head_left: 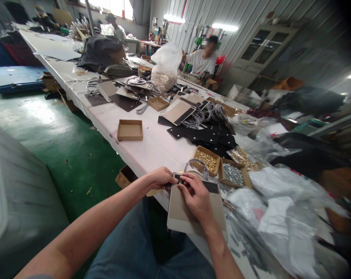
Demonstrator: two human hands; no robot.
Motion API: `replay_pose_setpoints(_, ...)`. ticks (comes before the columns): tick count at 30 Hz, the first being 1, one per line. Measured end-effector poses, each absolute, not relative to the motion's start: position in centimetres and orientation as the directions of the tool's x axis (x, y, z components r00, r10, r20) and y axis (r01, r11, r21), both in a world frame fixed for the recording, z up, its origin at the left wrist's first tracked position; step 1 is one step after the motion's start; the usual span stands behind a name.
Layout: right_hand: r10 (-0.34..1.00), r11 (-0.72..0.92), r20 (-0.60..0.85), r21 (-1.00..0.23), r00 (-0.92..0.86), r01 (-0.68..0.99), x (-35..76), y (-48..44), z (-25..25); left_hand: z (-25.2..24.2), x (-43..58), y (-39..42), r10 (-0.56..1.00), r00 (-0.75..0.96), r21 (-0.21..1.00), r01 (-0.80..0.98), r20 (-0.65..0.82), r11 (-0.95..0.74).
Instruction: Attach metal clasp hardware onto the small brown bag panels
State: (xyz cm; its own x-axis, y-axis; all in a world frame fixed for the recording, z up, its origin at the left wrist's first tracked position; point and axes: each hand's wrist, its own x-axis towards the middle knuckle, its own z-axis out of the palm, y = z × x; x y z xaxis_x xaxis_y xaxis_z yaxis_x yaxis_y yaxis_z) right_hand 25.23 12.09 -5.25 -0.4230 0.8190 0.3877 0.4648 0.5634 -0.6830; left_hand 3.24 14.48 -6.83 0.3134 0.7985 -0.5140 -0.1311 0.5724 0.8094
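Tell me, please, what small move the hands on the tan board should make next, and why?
Probably the right hand should reach for the box of gold studs beyond the board: its fingers press the black strip at its top, the left hand pinches that corner, and no stud shows in either hand.

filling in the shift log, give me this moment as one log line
left hand pinches beige panel corner | right hand on its black strip | box of gold rivets just behind

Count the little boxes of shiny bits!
2: a box of gold pieces just beyond the right hand, a box of silver pieces to its right. The gold heap behind may sit in a third.
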Motion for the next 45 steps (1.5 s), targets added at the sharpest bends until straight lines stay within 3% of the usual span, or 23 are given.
replay_pose_setpoints(11,0.821,0.555,0.363,-0.684,-0.44,0.473,25.2,12.1,-5.4,-7.9,3.1,14.5,0.802,0.299,0.828,-0.062,-0.517,0.557)
replay_pose_setpoints(18,0.846,0.518,0.338,-0.705,-0.413,0.484,25.2,12.2,-4.9,-7.4,2.3,14.3,0.79,0.406,0.836,-0.103,-0.458,0.538)
replay_pose_setpoints(33,0.844,0.526,0.357,-0.699,-0.401,0.485,25.3,11.7,-4.8,-7.4,2.9,13.8,0.814,0.298,0.847,-0.032,-0.499,0.531)
replay_pose_setpoints(40,0.827,0.556,0.397,-0.684,-0.398,0.472,25.5,12.1,-5.3,-8.2,3.2,14.0,0.833,0.353,0.865,-0.11,-0.426,0.49)
replay_pose_setpoints(45,0.822,0.562,0.398,-0.683,-0.408,0.467,25.6,12.3,-5.5,-8.1,2.9,14.2,0.818,0.349,0.861,-0.056,-0.458,0.506)
